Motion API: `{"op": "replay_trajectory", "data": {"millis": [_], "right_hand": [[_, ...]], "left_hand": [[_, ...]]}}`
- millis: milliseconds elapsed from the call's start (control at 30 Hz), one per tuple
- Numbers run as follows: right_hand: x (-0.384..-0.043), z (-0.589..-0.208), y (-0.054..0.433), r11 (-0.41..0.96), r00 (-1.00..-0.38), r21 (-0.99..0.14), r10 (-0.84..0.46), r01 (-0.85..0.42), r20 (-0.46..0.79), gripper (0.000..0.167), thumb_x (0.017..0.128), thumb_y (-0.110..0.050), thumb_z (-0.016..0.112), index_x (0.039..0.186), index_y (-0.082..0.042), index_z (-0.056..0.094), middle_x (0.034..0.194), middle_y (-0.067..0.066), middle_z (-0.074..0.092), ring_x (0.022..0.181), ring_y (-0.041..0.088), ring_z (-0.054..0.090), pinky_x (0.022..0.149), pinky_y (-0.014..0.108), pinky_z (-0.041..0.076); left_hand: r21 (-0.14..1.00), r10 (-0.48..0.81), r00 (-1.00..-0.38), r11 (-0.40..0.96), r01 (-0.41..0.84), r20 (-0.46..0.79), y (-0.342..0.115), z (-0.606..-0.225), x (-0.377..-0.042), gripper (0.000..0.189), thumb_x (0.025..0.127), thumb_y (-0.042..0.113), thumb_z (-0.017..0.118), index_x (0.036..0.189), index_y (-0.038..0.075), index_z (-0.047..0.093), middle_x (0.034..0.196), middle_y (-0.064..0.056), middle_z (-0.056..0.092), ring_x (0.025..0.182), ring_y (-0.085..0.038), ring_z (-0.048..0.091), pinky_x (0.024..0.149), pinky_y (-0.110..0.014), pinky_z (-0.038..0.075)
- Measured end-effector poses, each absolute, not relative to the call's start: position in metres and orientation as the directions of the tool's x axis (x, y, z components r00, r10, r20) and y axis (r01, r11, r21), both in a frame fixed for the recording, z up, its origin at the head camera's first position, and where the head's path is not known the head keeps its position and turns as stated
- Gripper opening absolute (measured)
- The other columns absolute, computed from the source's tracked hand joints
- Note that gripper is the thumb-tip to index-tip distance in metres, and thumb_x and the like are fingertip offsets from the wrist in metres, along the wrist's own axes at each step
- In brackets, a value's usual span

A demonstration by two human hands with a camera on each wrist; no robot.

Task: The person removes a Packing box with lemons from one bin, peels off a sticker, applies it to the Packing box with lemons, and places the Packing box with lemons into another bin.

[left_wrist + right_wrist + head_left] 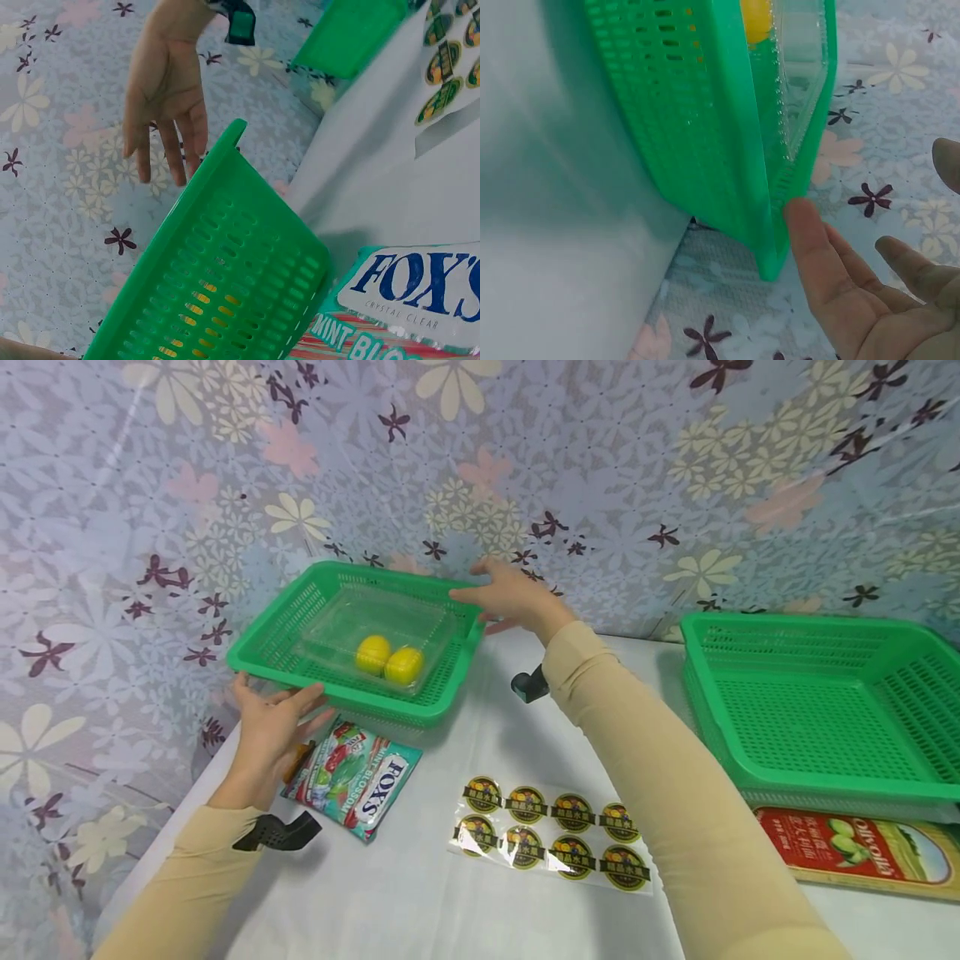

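A green plastic basket point(352, 695) stands at the back left. Inside it lies a clear plastic box point(341, 622) with two yellow, lemon-like fruits point(405, 666) showing through. My left hand point(268, 727) is at the basket's front left edge, fingertips right at the rim, fingers loosely extended. At the back right corner, my right hand point(513, 595) has its fingers spread. In the right wrist view, one fingertip of the right hand point(870, 300) meets the rim; the other fingers stand apart from it. The left wrist view shows the right hand beyond the basket, palm visible.
A FOX'S candy bag point(356, 777) lies just in front of the basket, with a small orange-brown item point(297, 762) beside it. A sheet of round stickers point(551, 831) is at centre front. Right, a second green basket point(813, 710) stands behind a red and gold Olivoila package point(855, 852).
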State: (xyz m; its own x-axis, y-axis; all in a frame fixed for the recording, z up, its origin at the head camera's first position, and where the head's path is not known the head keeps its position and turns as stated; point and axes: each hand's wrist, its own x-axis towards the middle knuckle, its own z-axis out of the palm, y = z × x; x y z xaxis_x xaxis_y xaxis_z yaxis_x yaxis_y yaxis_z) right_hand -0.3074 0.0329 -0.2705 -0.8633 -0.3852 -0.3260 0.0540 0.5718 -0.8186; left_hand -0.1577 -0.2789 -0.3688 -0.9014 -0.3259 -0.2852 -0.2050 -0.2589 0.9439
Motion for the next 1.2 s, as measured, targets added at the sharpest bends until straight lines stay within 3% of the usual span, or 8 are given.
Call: {"op": "replay_trajectory", "data": {"millis": [100,233,400,600,933,1200], "right_hand": [[-0.31,-0.274,0.028,0.541,-0.853,-0.835,-0.384,0.102,-0.353,0.079,0.109,-0.042,0.063,0.172,-0.021,0.02,0.171,0.015,0.039,0.14,0.034,0.061,0.11,0.042,0.062],[-0.311,-0.277,0.022,0.513,-0.843,-0.847,-0.386,0.142,-0.375,0.082,0.109,-0.04,0.063,0.173,-0.018,0.016,0.169,0.021,0.041,0.139,0.036,0.062,0.11,0.041,0.062],[-0.313,-0.277,0.013,0.467,-0.829,-0.858,-0.378,0.213,-0.411,0.084,0.109,-0.041,0.062,0.174,-0.018,0.014,0.168,0.025,0.04,0.137,0.04,0.062,0.109,0.041,0.062],[-0.319,-0.276,0.0,0.406,-0.791,-0.854,-0.377,0.325,-0.481,0.083,0.111,-0.043,0.058,0.174,-0.017,0.012,0.173,0.029,0.026,0.15,0.049,0.048,0.118,0.048,0.056],[-0.33,-0.279,-0.018,0.358,-0.708,-0.792,-0.362,0.494,-0.606,0.088,0.11,-0.049,0.056,0.175,-0.023,0.003,0.179,0.028,0.001,0.158,0.057,0.027,0.121,0.058,0.05],[-0.335,-0.29,-0.024,0.305,-0.682,-0.764,-0.343,0.569,-0.645,0.085,0.111,-0.047,0.055,0.175,-0.026,0.003,0.181,0.022,-0.004,0.161,0.055,0.022,0.121,0.06,0.049]], "left_hand": [[0.933,-0.33,-0.898,-0.307,-0.189,-0.291,-0.277,-0.369,-0.158,0.117,0.103,0.007,0.07,0.163,0.043,-0.024,0.156,-0.019,0.038,0.104,-0.013,0.074,0.104,-0.036,0.064],[0.926,-0.324,-0.903,-0.34,-0.167,-0.282,-0.277,-0.37,-0.158,0.109,0.103,0.006,0.07,0.163,0.039,-0.014,0.14,-0.009,0.045,0.105,-0.016,0.073,0.107,-0.039,0.062],[0.924,-0.317,-0.905,-0.341,-0.17,-0.283,-0.277,-0.372,-0.158,0.105,0.103,0.007,0.07,0.162,0.035,-0.013,0.137,-0.007,0.043,0.106,-0.017,0.072,0.107,-0.039,0.062],[0.92,-0.318,-0.901,-0.35,-0.179,-0.296,-0.278,-0.374,-0.16,0.104,0.104,0.007,0.068,0.16,0.034,-0.015,0.139,-0.008,0.04,0.108,-0.016,0.071,0.109,-0.039,0.062],[0.921,-0.321,-0.898,-0.343,-0.185,-0.3,-0.279,-0.375,-0.159,0.095,0.106,0.009,0.065,0.156,0.032,-0.012,0.142,-0.008,0.035,0.11,-0.016,0.069,0.107,-0.038,0.063],[0.92,-0.32,-0.901,-0.351,-0.174,-0.293,-0.279,-0.376,-0.16,0.091,0.105,0.008,0.066,0.151,0.032,-0.008,0.138,-0.008,0.037,0.108,-0.016,0.07,0.108,-0.039,0.062]]}}
